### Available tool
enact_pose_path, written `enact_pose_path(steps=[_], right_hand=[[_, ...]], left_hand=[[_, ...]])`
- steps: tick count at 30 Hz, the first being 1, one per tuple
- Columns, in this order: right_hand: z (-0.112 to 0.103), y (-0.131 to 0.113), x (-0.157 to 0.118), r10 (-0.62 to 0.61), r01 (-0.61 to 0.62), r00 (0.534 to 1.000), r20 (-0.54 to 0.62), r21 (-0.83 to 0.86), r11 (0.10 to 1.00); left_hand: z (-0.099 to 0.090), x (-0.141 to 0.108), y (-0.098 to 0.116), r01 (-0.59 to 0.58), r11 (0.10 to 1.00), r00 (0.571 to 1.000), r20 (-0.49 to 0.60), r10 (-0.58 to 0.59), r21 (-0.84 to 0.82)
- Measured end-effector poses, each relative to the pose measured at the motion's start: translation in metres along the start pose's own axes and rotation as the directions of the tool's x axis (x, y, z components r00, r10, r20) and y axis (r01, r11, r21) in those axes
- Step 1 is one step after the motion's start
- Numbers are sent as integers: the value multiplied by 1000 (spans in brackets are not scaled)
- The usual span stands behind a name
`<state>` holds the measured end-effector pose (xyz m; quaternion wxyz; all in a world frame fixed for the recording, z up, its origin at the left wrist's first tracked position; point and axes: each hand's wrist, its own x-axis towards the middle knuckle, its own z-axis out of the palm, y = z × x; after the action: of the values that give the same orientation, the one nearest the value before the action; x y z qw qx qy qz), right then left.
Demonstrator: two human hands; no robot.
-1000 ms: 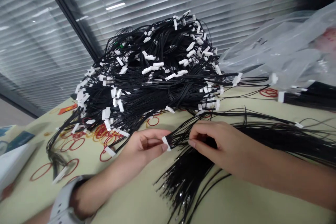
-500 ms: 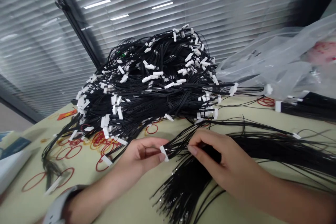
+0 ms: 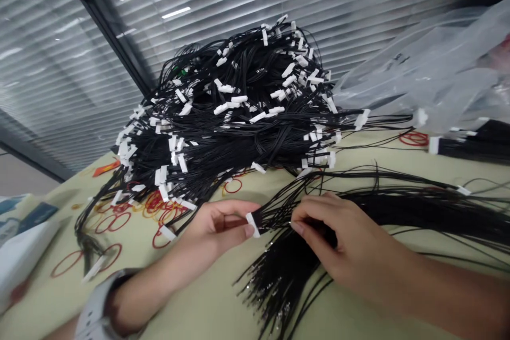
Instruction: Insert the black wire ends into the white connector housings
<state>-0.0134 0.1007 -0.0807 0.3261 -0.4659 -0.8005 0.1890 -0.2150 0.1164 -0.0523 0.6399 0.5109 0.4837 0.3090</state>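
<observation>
My left hand [image 3: 223, 227] pinches a white connector [image 3: 253, 224] between thumb and fingers. Several thin black wires [image 3: 281, 206] run out of the connector to the right. Just right of it, my right hand [image 3: 332, 231] is closed in a pinch, thumb against forefinger, close to those wires; what lies between its fingertips is too small to make out. Below and behind the right hand lies a thick bundle of loose black wires [image 3: 290, 271], with bare metal terminals at its near end.
Beyond my hands rises a big pile of black cables with white connectors [image 3: 235, 133]. Red and yellow rubber bands [image 3: 157, 204] lie scattered at the left. A clear plastic bag [image 3: 430, 69] and another wire bundle [image 3: 474, 143] are at the right. Window blinds [image 3: 223, 5] stand behind.
The view has shifted slightly, so the pile sits a little higher and the near things a little to the right. Both hands keep nearly the same pose around the connector and wires.
</observation>
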Motion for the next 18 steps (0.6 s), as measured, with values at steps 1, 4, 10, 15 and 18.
enact_pose_path(steps=[1,4,10,15,18], right_hand=[[0,0,0,0,0,1000,5,-7,1000],[0,1,1,-12,12,1000,4,0,1000],[0,2,0,-2,2,1000,13,21,1000],[0,1,-1,-1,0,1000,18,24,1000],[-1,2,-2,-3,2,1000,15,28,1000]], left_hand=[[0,0,0,2,1000,1000,-6,-1,5],[-1,0,-2,-10,1000,1000,-12,11,24],[-2,1,-5,-19,1000,1000,2,19,25],[-2,1,-4,-14,998,1000,-4,14,61],[-2,0,-4,-4,999,1000,4,4,48]])
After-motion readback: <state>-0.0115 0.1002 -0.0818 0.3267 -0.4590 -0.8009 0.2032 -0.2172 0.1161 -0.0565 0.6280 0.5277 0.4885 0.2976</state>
